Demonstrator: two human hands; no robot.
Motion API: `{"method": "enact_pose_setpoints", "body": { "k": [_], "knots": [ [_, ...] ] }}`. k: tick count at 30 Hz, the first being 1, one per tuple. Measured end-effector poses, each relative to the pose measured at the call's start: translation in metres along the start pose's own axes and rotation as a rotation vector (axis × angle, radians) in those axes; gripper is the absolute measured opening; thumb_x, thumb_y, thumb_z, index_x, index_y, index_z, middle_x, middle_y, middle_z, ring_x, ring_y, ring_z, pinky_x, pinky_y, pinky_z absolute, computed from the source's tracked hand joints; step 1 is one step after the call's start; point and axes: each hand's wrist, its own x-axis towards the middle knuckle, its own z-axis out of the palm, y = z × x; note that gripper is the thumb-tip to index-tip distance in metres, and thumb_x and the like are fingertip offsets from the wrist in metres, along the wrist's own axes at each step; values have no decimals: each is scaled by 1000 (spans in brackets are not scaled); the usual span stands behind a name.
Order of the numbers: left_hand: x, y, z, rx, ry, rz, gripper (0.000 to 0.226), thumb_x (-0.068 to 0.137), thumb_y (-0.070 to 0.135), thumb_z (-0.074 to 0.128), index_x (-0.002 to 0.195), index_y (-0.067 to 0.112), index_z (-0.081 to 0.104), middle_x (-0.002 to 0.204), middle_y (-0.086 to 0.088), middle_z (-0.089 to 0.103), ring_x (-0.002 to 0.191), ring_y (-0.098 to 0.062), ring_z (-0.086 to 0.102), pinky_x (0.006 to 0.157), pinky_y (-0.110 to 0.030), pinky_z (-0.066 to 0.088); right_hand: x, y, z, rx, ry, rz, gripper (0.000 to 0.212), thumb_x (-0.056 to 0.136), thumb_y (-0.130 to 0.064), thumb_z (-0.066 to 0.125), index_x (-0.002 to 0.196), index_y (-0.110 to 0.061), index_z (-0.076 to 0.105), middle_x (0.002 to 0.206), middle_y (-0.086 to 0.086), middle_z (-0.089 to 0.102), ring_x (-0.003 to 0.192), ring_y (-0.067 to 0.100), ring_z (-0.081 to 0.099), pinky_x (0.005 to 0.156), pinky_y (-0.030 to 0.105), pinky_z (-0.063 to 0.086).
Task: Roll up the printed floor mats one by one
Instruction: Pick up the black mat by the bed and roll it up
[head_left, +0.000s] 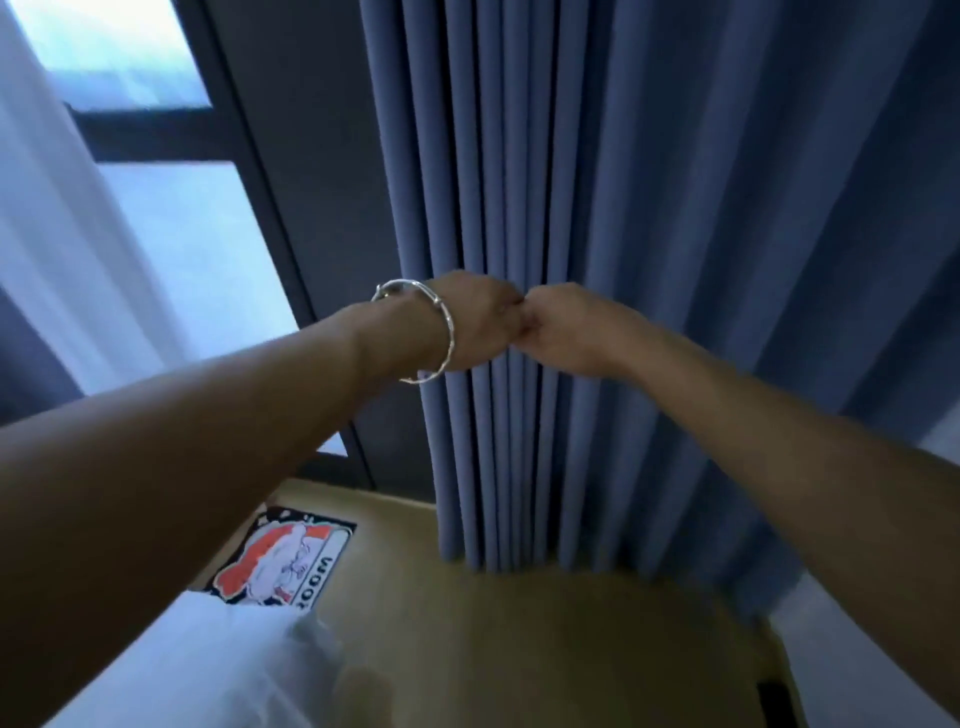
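The left hand (475, 322), wearing a silver bangle (449, 332), and the right hand (563, 332) touch each other in front of a pleated blue curtain (675, 208). The fingers of the 2 hands bend away from view, so it cannot be told whether they hold anything. 1 printed floor mat (283, 561) lies flat on the wooden floor (493, 623) below the window (182, 249), well apart from both hands. White fabric (208, 665) covers its near edge.

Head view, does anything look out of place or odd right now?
Somewhat. The printed mat lies unrolled on the floor, one end hidden by white fabric, while the left hand and right hand meet knuckle to knuckle up at the blue curtain, nowhere near it.
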Motion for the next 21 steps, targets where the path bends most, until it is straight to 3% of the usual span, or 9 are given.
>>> {"method": "enact_pose_setpoints", "body": {
  "k": [4,6,8,11,13,15,18,21],
  "knots": [
    [-22,25,-113,3,127,-114,36,99,40,32,110,20,60,102,-2,61,93,-19,54,82,-31,41,-12,-48,-113,-65,42,-129,36,101,-40,35,70,-26,48,71,-3,53,60,9,50,53,23,40],
    [-36,27,-141,7,173,-165,34,98,42,33,102,22,60,100,-3,64,91,-21,58,84,-35,47,-13,-67,-143,-112,36,-185,36,100,-43,33,82,-24,57,81,-2,57,72,13,57,66,30,51],
    [-46,25,-164,63,225,-192,33,97,45,33,91,25,58,94,-4,65,88,-22,60,85,-40,49,-12,-84,-164,-134,65,-227,40,100,-45,33,77,-22,57,84,-1,59,77,17,61,74,34,54],
    [-58,17,-189,176,265,-231,38,97,46,31,95,22,60,93,-6,65,84,-24,60,83,-41,51,-10,-105,-179,-125,109,-294,39,100,-41,37,66,-26,50,72,-4,55,62,11,55,57,26,45],
    [-64,11,-202,254,271,-242,42,97,49,29,102,23,62,95,-5,66,85,-24,61,82,-42,52,-7,-116,-186,-161,121,-327,39,100,-38,37,66,-25,50,72,-5,52,60,9,51,56,23,39],
    [-68,2,-215,296,270,-245,45,96,52,29,102,23,64,94,-4,66,84,-24,62,80,-42,53,-1,-126,-192,-188,129,-328,32,100,-38,39,78,-25,58,87,-3,59,74,11,58,67,27,47],
    [-78,-16,-240,321,325,-265,40,96,50,30,87,24,60,86,-4,62,79,-23,61,77,-41,54,10,-148,-208,-289,139,-304,30,98,-40,43,112,-23,63,111,-5,58,99,15,58,90,35,48],
    [-87,-35,-260,295,380,-277,39,96,50,32,67,29,48,75,0,56,77,-22,59,74,-37,53,23,-174,-224,-338,182,-297,31,97,-42,45,115,-23,61,111,-6,58,100,14,57,89,34,48]
  ]
}}
